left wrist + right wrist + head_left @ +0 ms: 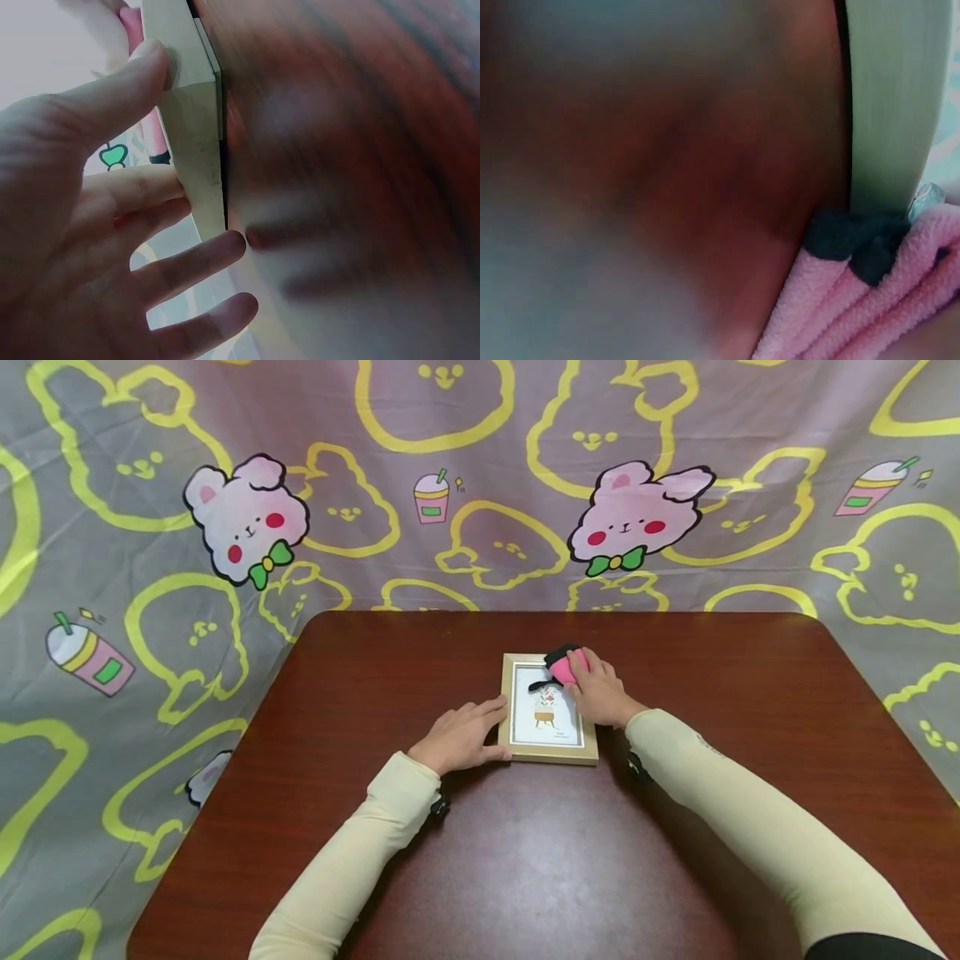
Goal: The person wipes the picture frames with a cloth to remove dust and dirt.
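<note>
A light wooden picture frame (549,756) lies flat on the table, with a small drawing of flowers in a pot behind its front. My left hand (461,737) touches the frame's left side, fingers straight and spread and the thumb at the near corner. In the left wrist view the thumb and two fingers of the left hand (97,172) meet the frame's edge (196,135), while the other two stand off it. My right hand (602,693) grips a pink fleecy cloth (567,668) with black edging on the frame's far right part. The cloth (877,300) hangs over the frame's side.
The frame rests on a dark red-brown wooden table (480,860) with rounded far corners. A patterned curtain (480,552) with cartoon rabbits and yellow outlines stands behind the table and along its sides.
</note>
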Demonstrator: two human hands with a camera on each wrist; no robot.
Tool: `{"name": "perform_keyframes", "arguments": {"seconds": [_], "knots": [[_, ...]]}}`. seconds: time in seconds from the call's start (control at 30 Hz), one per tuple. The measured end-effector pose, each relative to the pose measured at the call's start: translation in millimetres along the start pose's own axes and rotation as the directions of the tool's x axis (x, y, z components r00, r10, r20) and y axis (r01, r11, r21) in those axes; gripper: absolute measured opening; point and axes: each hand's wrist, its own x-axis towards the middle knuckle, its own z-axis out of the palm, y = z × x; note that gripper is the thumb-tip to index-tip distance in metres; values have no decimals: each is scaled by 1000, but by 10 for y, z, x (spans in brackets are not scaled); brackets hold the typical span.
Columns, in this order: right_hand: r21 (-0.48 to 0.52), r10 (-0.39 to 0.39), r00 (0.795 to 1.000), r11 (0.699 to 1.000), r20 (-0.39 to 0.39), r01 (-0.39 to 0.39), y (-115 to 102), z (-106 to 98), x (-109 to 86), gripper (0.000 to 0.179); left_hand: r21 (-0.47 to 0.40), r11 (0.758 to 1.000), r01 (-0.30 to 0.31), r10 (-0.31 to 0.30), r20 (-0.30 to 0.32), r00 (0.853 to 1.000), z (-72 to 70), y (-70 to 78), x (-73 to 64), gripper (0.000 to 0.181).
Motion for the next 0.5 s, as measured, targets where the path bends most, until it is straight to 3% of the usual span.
{"name": "perform_keyframes", "arguments": {"seconds": [0.23, 0.5], "knots": [[37, 70, 996, 997, 53, -72, 68, -83, 169, 66, 10, 1000, 1, -1, -2, 1000, -1, 10, 26, 77], [24, 23, 1000, 999, 20, -24, 58, -8, 51, 64, 11, 1000, 15, -15, 7, 1000, -5, 9, 21, 78]]}}
